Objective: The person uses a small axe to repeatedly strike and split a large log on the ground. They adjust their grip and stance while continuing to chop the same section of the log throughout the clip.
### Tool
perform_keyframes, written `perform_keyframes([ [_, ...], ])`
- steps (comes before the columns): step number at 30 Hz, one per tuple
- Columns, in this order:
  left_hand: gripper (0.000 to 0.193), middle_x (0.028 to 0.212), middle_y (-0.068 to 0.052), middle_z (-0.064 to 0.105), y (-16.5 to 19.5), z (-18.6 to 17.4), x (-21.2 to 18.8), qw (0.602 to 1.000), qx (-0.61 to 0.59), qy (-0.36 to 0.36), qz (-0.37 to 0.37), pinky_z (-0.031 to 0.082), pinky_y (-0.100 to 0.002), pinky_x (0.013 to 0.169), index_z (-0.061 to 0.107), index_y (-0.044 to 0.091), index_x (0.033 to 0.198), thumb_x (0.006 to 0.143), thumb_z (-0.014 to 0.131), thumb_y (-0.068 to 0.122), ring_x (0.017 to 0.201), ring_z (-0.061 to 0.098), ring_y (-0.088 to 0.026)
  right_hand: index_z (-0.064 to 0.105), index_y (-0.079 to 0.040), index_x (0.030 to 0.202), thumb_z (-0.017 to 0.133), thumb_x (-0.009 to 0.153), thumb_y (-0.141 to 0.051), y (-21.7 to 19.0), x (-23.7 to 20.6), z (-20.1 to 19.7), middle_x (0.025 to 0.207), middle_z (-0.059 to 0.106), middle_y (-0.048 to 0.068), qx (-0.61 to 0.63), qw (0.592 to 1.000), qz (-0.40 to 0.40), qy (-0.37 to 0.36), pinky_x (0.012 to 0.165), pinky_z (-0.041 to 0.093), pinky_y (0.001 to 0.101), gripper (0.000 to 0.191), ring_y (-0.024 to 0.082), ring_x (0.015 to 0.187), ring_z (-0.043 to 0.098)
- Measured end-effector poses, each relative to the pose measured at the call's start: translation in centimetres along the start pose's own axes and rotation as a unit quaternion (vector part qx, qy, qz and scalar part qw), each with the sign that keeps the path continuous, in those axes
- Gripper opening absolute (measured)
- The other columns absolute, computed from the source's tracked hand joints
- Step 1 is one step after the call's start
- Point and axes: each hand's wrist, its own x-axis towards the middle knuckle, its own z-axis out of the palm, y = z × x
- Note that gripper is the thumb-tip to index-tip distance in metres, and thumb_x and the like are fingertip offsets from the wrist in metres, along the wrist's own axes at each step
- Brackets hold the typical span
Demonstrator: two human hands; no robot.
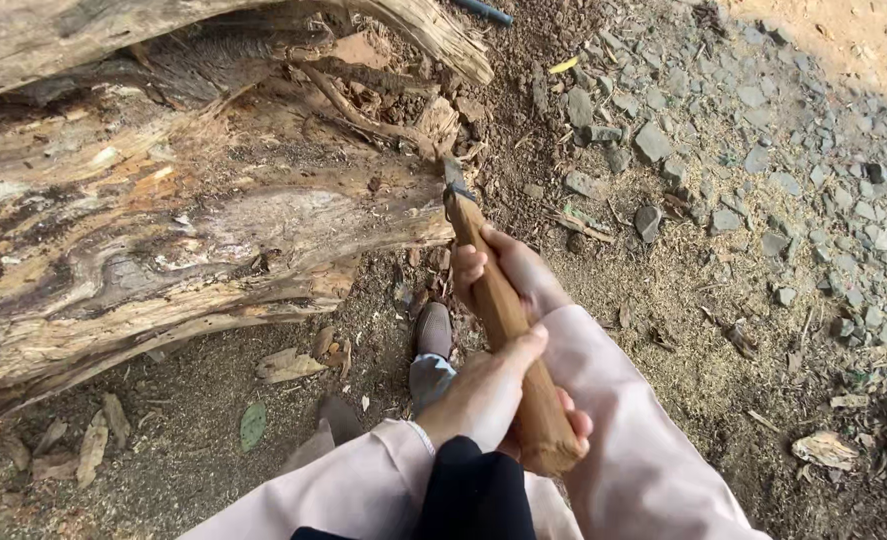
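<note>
A person's two hands grip the wooden handle of an axe whose dark metal head meets the torn, splintered end of a large fallen log lying across bare ground. The right hand holds high on the handle, near the head, its fingers wrapped around the wood and pressed together, the arm stretched forward in a pale pink sleeve. The left hand closes around the handle's lower end, thumb laid along the wood, fingertips curling round from beneath; its wrist emerges from a matching pale cuff. Both forearms angle up from the bottom of the frame, converging on the handle, which slants from lower right toward the log. Below the hands, a grey shoe stands on soil littered with bark chips and sawdust. Flat grey stones cover the ground to the right.
</note>
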Motion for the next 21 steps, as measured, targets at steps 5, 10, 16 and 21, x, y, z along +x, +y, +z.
perform_keyframes([
  [5, 0.049, 0.104, -0.013, 0.076, -4.9, -0.8, -2.0, 0.964, 0.204, -0.062, -0.161, 0.063, -0.037, 0.080, 0.054, 0.001, 0.121, 0.097, 0.076, 0.037, 0.093, 0.077, -0.024, 0.047, -0.006, 0.100, 0.043, 0.108, -0.041, 2.2, -7.1, -2.6, 0.070, 0.053, 0.000, -0.099, 0.990, 0.010, 0.097, 0.043, 0.047, 0.0206, 0.036, 0.006, 0.051, 0.049],
  [10, 0.042, 0.107, -0.020, 0.071, -5.7, -2.0, -0.4, 0.981, 0.098, -0.114, -0.123, 0.061, -0.047, 0.083, 0.053, 0.001, 0.124, 0.095, 0.064, 0.029, 0.095, 0.073, -0.032, 0.047, -0.010, 0.103, 0.045, 0.106, -0.045, 3.0, -5.9, -1.7, 0.069, 0.049, -0.002, -0.166, 0.979, 0.035, 0.110, 0.042, 0.043, 0.0202, 0.035, 0.005, 0.049, 0.046],
  [16, 0.039, 0.102, -0.013, 0.073, -5.7, -2.8, 0.1, 0.967, 0.222, -0.060, -0.106, 0.065, -0.046, 0.083, 0.058, 0.000, 0.120, 0.100, 0.062, 0.033, 0.093, 0.076, -0.027, 0.049, -0.007, 0.105, 0.045, 0.107, -0.048, 3.1, -3.2, -5.3, 0.071, 0.050, -0.002, -0.137, 0.988, 0.039, 0.053, 0.043, 0.044, 0.0206, 0.041, 0.005, 0.050, 0.046],
  [21, 0.043, 0.098, -0.016, 0.073, -4.5, -2.8, -1.0, 0.967, 0.243, -0.026, -0.078, 0.065, -0.045, 0.078, 0.056, -0.002, 0.118, 0.099, 0.061, 0.036, 0.087, 0.075, -0.027, 0.049, -0.007, 0.105, 0.043, 0.108, -0.049, 2.5, -1.2, -6.4, 0.072, 0.050, -0.001, -0.066, 0.996, 0.058, -0.024, 0.047, 0.046, 0.0231, 0.042, 0.007, 0.053, 0.049],
])
